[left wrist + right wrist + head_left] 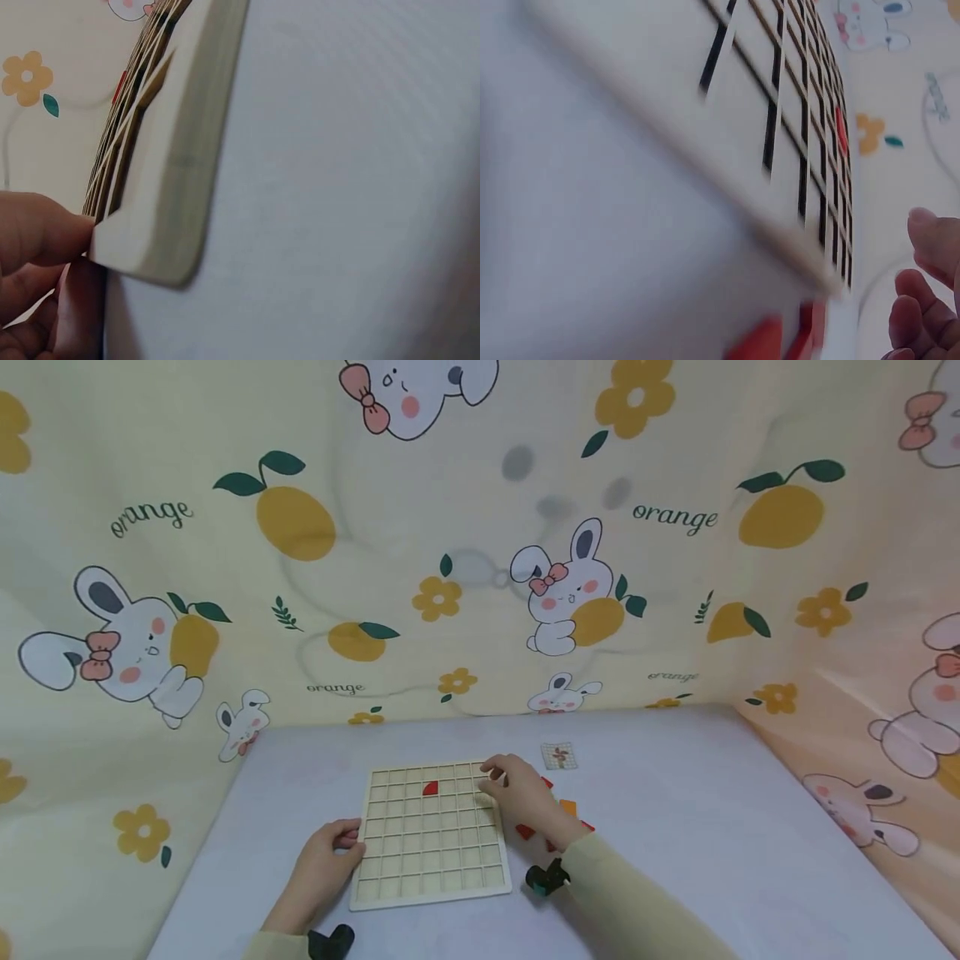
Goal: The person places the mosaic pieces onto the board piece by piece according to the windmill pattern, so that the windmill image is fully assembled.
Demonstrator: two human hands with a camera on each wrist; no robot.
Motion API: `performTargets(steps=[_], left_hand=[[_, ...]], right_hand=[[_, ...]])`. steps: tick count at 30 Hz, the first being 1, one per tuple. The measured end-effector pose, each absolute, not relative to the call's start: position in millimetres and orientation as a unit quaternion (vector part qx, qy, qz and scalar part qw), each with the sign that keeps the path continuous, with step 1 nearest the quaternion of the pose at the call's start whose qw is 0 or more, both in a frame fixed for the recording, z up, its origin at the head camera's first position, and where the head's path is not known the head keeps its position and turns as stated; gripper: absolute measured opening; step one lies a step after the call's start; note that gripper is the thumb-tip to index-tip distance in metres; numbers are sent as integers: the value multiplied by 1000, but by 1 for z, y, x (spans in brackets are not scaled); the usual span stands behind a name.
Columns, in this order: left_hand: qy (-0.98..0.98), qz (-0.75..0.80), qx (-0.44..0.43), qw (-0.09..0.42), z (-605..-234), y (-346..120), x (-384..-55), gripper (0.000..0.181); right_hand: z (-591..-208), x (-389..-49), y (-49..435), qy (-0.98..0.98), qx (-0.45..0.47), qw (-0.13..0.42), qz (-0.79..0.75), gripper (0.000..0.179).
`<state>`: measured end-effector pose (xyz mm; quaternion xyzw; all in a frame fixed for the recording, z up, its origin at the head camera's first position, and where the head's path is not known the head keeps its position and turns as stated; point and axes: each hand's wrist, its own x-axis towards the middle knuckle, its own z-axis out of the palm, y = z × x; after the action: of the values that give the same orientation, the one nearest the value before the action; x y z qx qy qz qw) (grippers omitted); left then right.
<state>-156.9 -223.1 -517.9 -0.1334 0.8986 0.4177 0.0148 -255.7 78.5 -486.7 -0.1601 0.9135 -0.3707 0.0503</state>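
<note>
A pale wooden grid board (427, 839) lies on the table, with one red quarter-circle piece (431, 788) in a cell of an upper row. At the board's left side my left hand (324, 862) grips the rim; the left wrist view has its thumb (45, 229) on the edge and the other fingers lower down. My right hand (527, 795) hovers by the upper right corner of the board, fingers loosely bent. Nothing shows between the thumb and fingers (930, 244) in the right wrist view.
Right of the board lie several red pieces (525, 832) and an orange piece (567, 807), partly behind my right forearm. A small card (559, 756) with a red pattern on a grid lies farther back. A printed curtain (480, 635) closes off the table's back and sides.
</note>
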Motion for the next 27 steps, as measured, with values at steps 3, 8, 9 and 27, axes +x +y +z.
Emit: performTargets(steps=[3,8,9,27], left_hand=[[899,417,-136,16,-519,-225,-158,43],[897,419,-138,19,-521,-225,-158,43],[898,418,-137,17,-522,-224,-158,43],[891,425,-153,32,-519,-222,-156,43]], right_hand=[[-487,-257,94,917,-145,53,-367,32],[-494,-259,111,927,-120,59,-350,32],[-496,-259,114,928,-116,61,-350,32],[-497,-248,144,939,-95,75,-323,30]])
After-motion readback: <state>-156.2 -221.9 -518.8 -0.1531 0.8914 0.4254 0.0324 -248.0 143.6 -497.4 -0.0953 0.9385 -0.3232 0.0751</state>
